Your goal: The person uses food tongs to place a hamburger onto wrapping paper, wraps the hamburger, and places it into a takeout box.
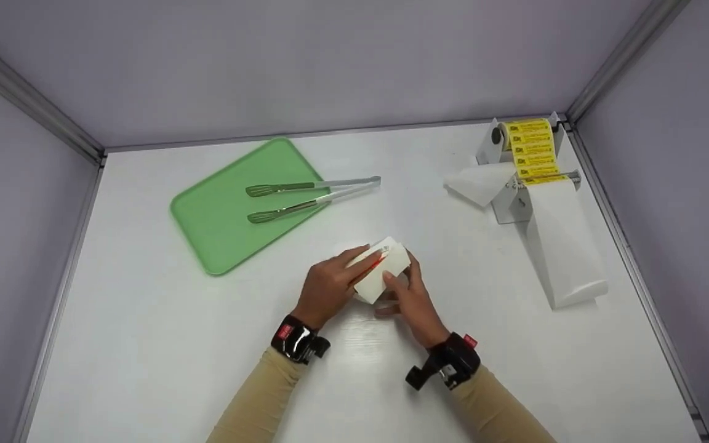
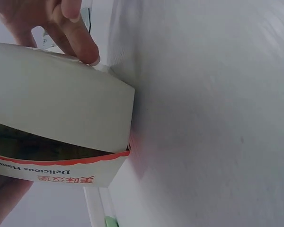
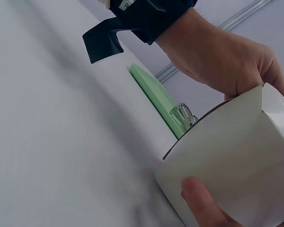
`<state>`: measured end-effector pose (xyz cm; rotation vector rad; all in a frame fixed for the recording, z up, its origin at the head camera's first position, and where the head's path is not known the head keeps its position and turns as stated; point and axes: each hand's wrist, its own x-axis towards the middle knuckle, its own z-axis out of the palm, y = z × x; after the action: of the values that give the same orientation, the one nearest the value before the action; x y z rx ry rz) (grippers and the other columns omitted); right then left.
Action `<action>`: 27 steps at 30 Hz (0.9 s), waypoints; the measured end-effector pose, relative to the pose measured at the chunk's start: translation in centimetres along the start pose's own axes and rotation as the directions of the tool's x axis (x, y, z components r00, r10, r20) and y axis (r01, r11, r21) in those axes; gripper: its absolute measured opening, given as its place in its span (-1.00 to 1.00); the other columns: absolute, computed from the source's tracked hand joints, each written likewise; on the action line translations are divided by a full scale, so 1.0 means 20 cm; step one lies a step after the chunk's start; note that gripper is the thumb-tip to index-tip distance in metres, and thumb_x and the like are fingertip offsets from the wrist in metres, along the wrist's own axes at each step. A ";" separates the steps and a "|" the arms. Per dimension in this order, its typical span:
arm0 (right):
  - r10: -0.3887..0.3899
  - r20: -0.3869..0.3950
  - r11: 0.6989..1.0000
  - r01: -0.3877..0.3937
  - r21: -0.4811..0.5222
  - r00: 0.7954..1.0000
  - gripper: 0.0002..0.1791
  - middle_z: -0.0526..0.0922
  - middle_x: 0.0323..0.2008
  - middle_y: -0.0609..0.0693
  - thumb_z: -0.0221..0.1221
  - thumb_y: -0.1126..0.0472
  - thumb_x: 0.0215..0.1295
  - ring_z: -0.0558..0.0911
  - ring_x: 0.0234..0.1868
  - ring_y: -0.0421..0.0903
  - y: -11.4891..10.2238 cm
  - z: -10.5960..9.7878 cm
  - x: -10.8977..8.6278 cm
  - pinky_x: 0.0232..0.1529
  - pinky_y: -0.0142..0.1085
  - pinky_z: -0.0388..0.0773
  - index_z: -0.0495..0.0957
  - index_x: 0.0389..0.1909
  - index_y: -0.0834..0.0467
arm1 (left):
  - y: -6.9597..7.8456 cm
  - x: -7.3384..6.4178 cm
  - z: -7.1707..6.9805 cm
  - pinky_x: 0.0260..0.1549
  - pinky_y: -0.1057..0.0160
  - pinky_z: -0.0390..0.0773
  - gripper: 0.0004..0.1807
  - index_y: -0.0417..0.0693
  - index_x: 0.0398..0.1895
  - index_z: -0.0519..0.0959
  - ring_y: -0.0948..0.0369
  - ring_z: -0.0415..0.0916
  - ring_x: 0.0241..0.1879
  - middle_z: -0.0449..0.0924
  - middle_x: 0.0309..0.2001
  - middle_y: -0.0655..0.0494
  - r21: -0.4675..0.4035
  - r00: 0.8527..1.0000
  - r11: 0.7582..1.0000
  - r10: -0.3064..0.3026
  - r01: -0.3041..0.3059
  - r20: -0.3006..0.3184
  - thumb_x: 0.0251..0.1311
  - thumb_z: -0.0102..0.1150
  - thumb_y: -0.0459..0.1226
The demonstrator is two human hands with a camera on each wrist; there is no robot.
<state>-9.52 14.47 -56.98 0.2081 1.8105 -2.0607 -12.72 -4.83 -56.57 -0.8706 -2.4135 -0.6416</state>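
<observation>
A white paper hamburger box (image 1: 364,287) is held between both hands over the middle of the table. In the left wrist view, red and black lettering and a red wavy edge run along one side of the box (image 2: 99,177), and a dark gap shows between its white panels. My left hand (image 1: 328,288) grips it from the left, with a finger lying across the top beside the red edge. From the right, my right hand (image 1: 419,307) holds it, thumb on the near white panel. In the right wrist view the right thumb (image 3: 199,201) presses the panel.
Metal tongs (image 1: 296,206) lie at the back left, their heads over a green tray (image 1: 219,246) and their joined end on the table. At the back right stands a label dispenser (image 1: 511,206) with a yellow label roll (image 1: 530,144) and a white backing strip (image 1: 567,246) hanging forward.
</observation>
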 end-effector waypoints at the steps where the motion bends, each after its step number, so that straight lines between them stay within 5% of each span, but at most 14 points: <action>1: 0.000 -0.003 1.000 0.000 -0.004 1.000 -0.21 0.28 0.39 0.14 0.06 -0.09 0.53 0.75 -0.15 0.07 0.00 0.00 0.00 -0.12 0.10 0.72 -0.17 0.60 -0.27 | 0.00 0.00 0.00 -0.34 0.28 0.70 -0.47 0.20 0.28 0.61 0.19 0.74 -0.08 0.69 0.14 0.10 0.009 1.000 1.000 -0.005 0.005 -0.008 0.21 0.36 -0.29; 14: -0.003 0.008 1.000 0.003 0.013 1.000 -0.22 0.27 0.43 0.12 0.06 -0.15 0.51 0.73 -0.13 0.08 0.02 -0.01 -0.01 -0.17 0.03 0.74 -0.15 0.58 -0.31 | 0.04 0.02 0.00 -0.38 0.32 0.69 -0.59 0.21 0.24 0.64 0.22 0.75 -0.11 0.71 0.10 0.11 0.062 0.999 0.998 -0.024 0.026 -0.033 0.33 0.27 -0.16; 21: -0.019 0.011 1.000 0.019 0.022 1.000 -0.21 0.42 0.21 0.18 0.04 -0.15 0.53 0.71 -0.15 0.05 0.01 -0.01 -0.01 -0.16 0.00 0.74 -0.17 0.60 -0.30 | 0.02 0.03 -0.06 -0.22 0.28 0.71 -0.52 0.27 0.31 0.58 0.19 0.72 -0.01 0.62 0.27 0.13 0.005 0.994 1.000 0.017 -0.018 0.104 0.34 0.26 -0.26; 24: -0.022 0.015 1.000 0.022 0.022 1.000 -0.17 0.47 0.14 0.19 0.03 -0.18 0.52 0.71 -0.15 0.05 0.01 -0.01 -0.01 -0.16 -0.01 0.74 -0.21 0.62 -0.26 | 0.00 0.03 -0.09 -0.24 0.30 0.68 -0.45 0.30 0.41 0.47 0.21 0.68 0.03 0.48 0.41 0.15 -0.165 0.966 0.985 -0.006 0.050 0.257 0.38 0.21 -0.28; 25: -0.024 0.018 0.999 0.024 0.022 1.000 -0.16 0.48 0.13 0.21 0.02 -0.19 0.52 0.71 -0.15 0.05 0.01 -0.01 -0.01 -0.15 -0.01 0.74 -0.23 0.62 -0.25 | -0.01 0.03 -0.11 -0.27 0.30 0.66 -0.41 0.30 0.45 0.42 0.21 0.64 0.08 0.40 0.47 0.14 -0.257 0.947 0.961 -0.016 0.103 0.320 0.39 0.17 -0.32; 27: -0.026 0.023 0.999 0.026 0.026 0.999 -0.15 0.49 0.14 0.22 0.00 -0.19 0.53 0.73 -0.14 0.06 0.01 -0.01 -0.02 -0.12 -0.01 0.74 -0.26 0.63 -0.22 | -0.04 0.03 -0.13 -0.10 0.26 0.62 -0.31 0.30 0.50 0.32 0.20 0.51 0.27 0.24 0.56 0.15 -0.429 0.902 0.871 -0.033 0.237 0.431 0.36 0.07 -0.41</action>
<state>-9.21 14.68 -57.00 0.1679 1.7834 -2.0961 -12.87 -6.60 -54.41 -1.1252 -2.7626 -1.2572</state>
